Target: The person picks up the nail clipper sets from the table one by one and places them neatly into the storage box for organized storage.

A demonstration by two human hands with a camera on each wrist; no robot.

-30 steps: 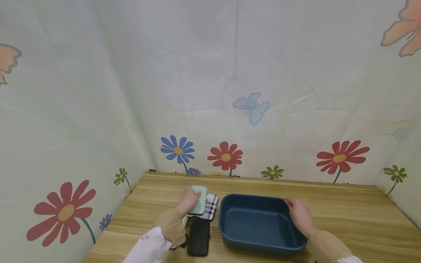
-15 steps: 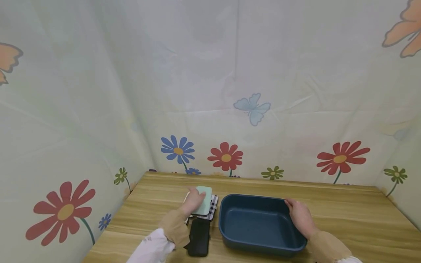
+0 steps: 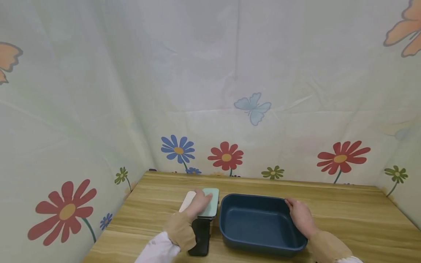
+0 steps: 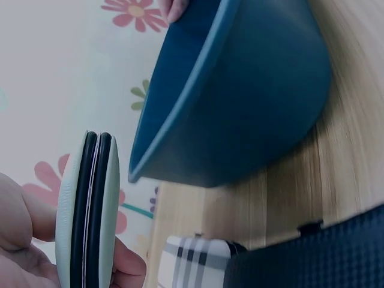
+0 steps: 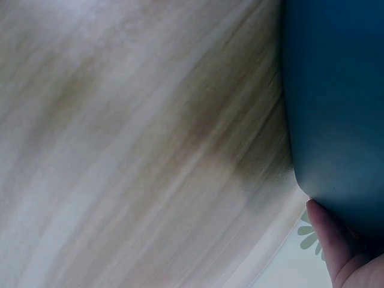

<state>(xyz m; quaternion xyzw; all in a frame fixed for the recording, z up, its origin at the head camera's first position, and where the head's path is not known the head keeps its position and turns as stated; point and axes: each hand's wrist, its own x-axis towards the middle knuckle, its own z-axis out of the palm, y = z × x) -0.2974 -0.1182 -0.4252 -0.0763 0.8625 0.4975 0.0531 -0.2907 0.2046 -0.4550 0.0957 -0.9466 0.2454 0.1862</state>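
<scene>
Two pinches: your left hand (image 3: 199, 203), mint case (image 3: 213, 202) left of the bin (image 3: 260, 248); right hand (image 3: 300, 216), its rim (image 3: 254, 196). Likely transfer step; next, clear the rim.

With twelve o'clock toward the curtain (image 3: 197, 73) behind the bench (image 3: 355, 215), your tub (image 3: 261, 230) sits on the bench, your right fingers (image 5: 324, 231) near two o'clock on its rim. At the tub's ten, your left fingers (image 4: 127, 261) hold the upper case (image 3: 213, 205) above the lower case (image 4: 195, 264); the flat item (image 3: 186, 201) lies at the upper case's nine, the nearer case (image 3: 202, 235) at the tub's.
</scene>
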